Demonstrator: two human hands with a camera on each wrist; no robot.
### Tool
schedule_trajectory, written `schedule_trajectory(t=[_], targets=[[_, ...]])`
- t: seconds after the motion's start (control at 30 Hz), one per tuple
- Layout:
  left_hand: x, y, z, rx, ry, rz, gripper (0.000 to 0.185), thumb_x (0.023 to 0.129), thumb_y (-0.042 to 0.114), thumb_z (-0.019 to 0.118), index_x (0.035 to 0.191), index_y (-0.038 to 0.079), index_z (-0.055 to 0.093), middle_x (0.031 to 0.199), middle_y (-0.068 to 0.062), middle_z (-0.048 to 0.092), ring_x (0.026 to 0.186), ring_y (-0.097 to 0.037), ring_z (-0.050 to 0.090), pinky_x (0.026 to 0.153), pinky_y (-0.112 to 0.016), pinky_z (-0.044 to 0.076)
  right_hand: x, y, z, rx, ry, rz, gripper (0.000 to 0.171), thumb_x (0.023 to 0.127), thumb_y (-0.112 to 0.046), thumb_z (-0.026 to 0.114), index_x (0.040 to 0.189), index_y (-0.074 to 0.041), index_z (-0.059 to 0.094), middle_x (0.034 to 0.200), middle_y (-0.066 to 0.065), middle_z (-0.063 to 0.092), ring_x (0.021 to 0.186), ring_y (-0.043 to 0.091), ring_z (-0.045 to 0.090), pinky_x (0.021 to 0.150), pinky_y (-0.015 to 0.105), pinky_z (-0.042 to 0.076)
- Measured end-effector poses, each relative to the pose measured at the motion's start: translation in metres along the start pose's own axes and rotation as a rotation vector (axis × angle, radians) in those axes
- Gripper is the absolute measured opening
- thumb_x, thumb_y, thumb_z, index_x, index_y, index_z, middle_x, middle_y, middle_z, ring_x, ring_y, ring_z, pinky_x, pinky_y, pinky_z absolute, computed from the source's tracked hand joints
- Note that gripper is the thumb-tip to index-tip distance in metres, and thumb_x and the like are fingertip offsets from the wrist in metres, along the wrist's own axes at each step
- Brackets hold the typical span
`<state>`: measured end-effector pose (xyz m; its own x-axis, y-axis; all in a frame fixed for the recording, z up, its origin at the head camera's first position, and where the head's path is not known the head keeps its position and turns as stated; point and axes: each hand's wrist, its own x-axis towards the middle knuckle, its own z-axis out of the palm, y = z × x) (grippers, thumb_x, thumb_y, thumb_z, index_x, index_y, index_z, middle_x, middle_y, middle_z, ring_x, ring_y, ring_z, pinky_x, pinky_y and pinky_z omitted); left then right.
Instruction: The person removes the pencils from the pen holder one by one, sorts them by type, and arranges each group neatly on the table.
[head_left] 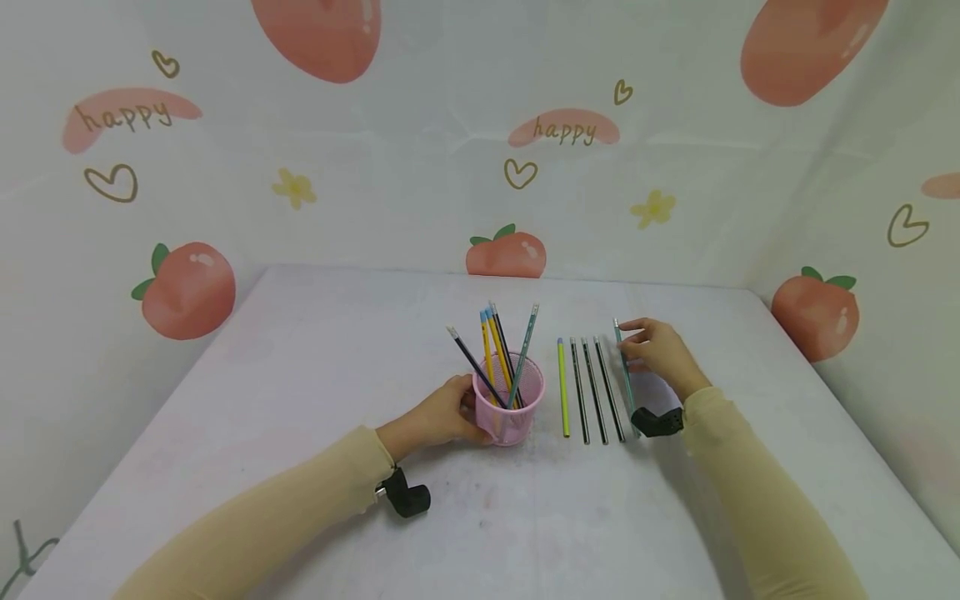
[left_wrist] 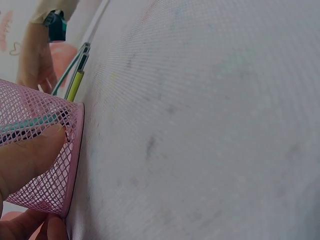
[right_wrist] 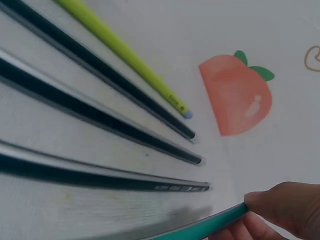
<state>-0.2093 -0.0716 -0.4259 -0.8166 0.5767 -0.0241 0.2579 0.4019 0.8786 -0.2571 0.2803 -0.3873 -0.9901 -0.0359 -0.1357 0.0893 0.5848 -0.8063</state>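
Five pencils, right hand apparently pinching

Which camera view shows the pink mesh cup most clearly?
The head view: the whole pink mesh cup stands upright on the table, pencils rising from it, the left hand holding its side. The left wrist view shows only part of its wall and base rim, very close. The right wrist view does not show it.

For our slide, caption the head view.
Left hand grips pink mesh cup of pencils; right hand pinches teal pencil beside four laid-out pencils.
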Motion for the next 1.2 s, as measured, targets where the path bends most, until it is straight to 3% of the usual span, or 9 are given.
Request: schedule_trajectory(t=[0.43, 0.73, 1.2], targets=[[-0.001, 0.002, 0.0, -0.015, -0.002, -0.012, 0.064, 0.067, 0.002, 0.084, 0.122, -0.005, 0.052, 0.112, -0.016, 0.055, 0.095, -0.017, 0.057, 0.086, -0.03, 0.053, 0.012, 0.013, 0.006, -0.098, -0.061, 0.057, 0.048, 0.092, -0.005, 0.06, 0.134, 0.01, 0.045, 0.115, 0.028, 0.061, 0.073, 0.007, 0.059, 0.067, 0.025, 0.057], [-0.002, 0.002, 0.0, -0.006, -0.002, -0.023, 0.065, 0.067, 0.003, 0.084, 0.123, -0.005, 0.051, 0.113, -0.015, 0.054, 0.097, -0.017, 0.057, 0.087, -0.03, 0.052, 0.014, 0.012, 0.01, -0.079, -0.065, 0.108, 0.048, 0.091, -0.004, 0.061, 0.135, 0.008, 0.045, 0.119, 0.027, 0.058, 0.074, 0.008, 0.059, 0.068, 0.024, 0.057], [-0.003, 0.007, 0.001, -0.014, 0.005, -0.036, 0.065, 0.066, 0.0, 0.084, 0.122, -0.006, 0.051, 0.113, -0.016, 0.054, 0.096, -0.018, 0.058, 0.089, -0.033, 0.052, 0.014, 0.011, 0.009, -0.11, -0.089, 0.1, 0.049, 0.091, -0.006, 0.062, 0.134, 0.009, 0.045, 0.118, 0.027, 0.055, 0.073, 0.008, 0.061, 0.068, 0.024, 0.057]])
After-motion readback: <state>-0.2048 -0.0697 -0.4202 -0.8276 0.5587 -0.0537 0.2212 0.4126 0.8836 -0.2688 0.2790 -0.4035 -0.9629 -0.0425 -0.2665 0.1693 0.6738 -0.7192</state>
